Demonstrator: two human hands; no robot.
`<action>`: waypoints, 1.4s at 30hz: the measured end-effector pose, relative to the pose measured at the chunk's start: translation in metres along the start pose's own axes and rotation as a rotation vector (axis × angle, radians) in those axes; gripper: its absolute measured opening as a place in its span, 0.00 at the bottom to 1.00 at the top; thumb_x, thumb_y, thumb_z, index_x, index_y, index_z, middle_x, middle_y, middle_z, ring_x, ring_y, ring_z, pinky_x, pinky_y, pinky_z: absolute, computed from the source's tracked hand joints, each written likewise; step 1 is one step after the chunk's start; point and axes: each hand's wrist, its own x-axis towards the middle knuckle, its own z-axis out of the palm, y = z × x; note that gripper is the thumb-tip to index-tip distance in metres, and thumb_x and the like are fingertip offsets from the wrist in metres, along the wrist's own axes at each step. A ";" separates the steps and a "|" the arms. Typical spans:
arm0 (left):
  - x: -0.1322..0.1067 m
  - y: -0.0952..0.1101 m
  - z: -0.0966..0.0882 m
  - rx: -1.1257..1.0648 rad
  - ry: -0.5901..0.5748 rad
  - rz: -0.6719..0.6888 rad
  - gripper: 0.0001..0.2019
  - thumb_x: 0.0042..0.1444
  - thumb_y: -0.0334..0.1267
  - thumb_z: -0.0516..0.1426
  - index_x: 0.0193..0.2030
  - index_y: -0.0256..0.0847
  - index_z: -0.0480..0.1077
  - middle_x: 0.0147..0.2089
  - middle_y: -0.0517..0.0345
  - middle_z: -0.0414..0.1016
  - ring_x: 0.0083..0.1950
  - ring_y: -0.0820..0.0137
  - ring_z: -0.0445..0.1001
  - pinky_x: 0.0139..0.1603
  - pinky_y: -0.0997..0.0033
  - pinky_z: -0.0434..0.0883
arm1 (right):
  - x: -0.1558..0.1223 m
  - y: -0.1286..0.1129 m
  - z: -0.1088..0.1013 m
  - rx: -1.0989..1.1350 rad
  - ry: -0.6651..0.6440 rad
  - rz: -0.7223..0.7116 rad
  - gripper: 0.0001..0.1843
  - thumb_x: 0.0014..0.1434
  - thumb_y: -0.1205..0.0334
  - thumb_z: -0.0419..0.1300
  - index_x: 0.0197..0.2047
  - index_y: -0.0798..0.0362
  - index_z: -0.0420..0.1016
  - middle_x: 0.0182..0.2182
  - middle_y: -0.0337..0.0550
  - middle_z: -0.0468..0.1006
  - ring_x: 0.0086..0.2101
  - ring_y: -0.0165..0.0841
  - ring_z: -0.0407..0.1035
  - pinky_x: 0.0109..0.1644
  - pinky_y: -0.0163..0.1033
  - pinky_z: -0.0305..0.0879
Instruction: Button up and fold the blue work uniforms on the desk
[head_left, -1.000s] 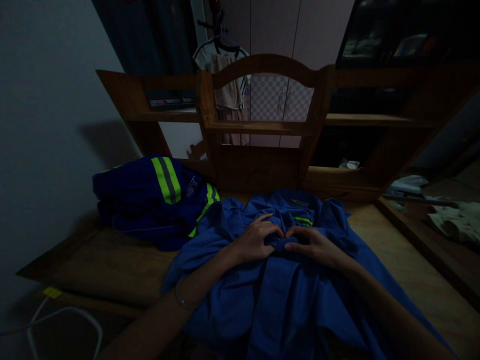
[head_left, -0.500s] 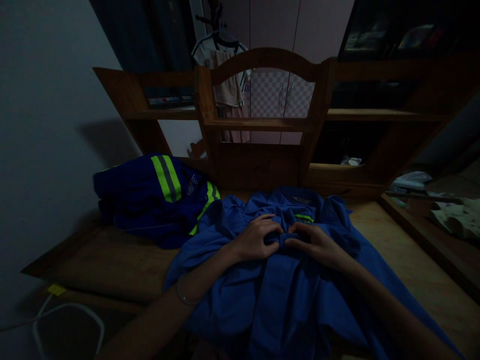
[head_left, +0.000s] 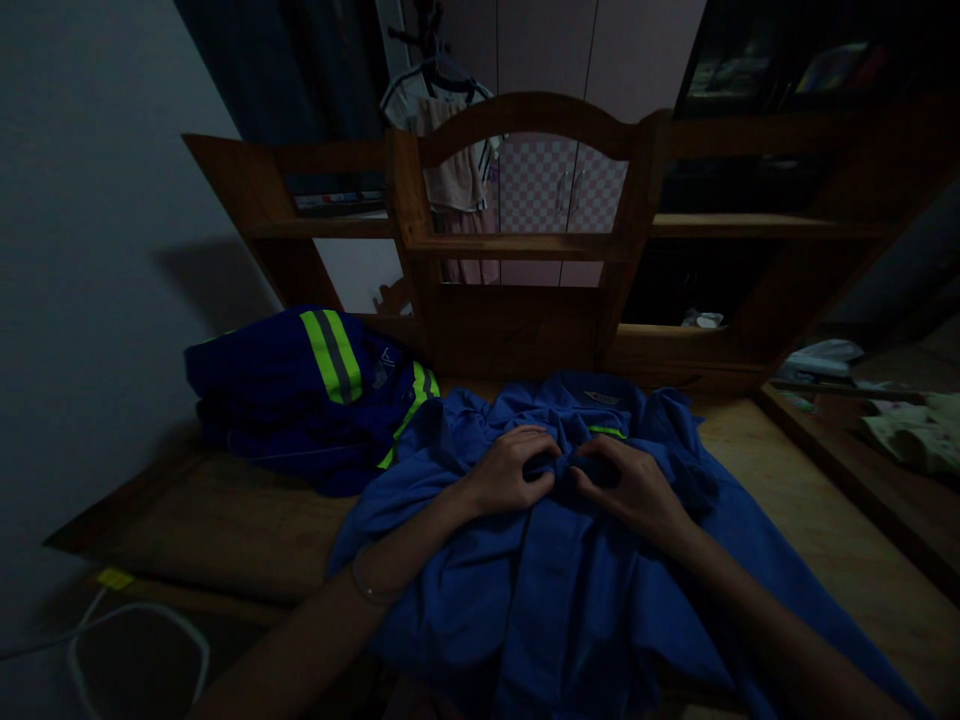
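A blue work jacket [head_left: 555, 590] lies spread over the wooden desk, its collar at the far side and its front strip running toward me. My left hand [head_left: 517, 468] pinches the cloth of that front strip between thumb and fingers. Close beside it on the right, my right hand [head_left: 626, 478] pinches the same strip, the two sets of fingertips almost meeting. Whether a button or other fastener sits between them is too dark and hidden to tell. Just beyond the hands, a yellow-green stripe [head_left: 607, 432] shows on the jacket.
Left of the jacket lies a bundled dark-blue garment [head_left: 281, 400] with reflective bands. A wooden shelf unit [head_left: 517, 247] closes off the desk's far side. A white cable [head_left: 142, 608] loops at lower left. Pale cloth [head_left: 919, 430] lies at the right, past a wooden edge [head_left: 855, 490].
My fingertips have shifted slightly on the front strip, and the pinched cloth between them has bunched up a little. The jacket and the other garment stay in place.
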 end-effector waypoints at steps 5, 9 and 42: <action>0.001 -0.002 -0.004 -0.105 -0.049 -0.083 0.11 0.53 0.33 0.58 0.45 0.40 0.70 0.49 0.53 0.74 0.55 0.64 0.69 0.59 0.63 0.63 | 0.000 0.001 0.002 -0.004 0.044 0.029 0.09 0.58 0.59 0.57 0.42 0.50 0.70 0.38 0.43 0.75 0.39 0.35 0.70 0.42 0.39 0.65; 0.001 -0.006 0.001 -0.186 -0.055 -0.120 0.08 0.53 0.33 0.60 0.41 0.40 0.73 0.46 0.54 0.76 0.53 0.64 0.71 0.56 0.64 0.65 | 0.000 0.000 0.000 0.033 0.018 -0.003 0.08 0.59 0.60 0.56 0.42 0.50 0.70 0.38 0.42 0.75 0.38 0.34 0.70 0.42 0.38 0.65; 0.001 -0.004 0.004 -0.136 -0.028 -0.049 0.09 0.51 0.31 0.60 0.40 0.38 0.73 0.42 0.55 0.77 0.47 0.68 0.73 0.53 0.69 0.66 | 0.005 0.002 -0.008 0.345 -0.199 0.168 0.14 0.58 0.51 0.59 0.40 0.52 0.72 0.36 0.40 0.75 0.37 0.33 0.70 0.39 0.35 0.64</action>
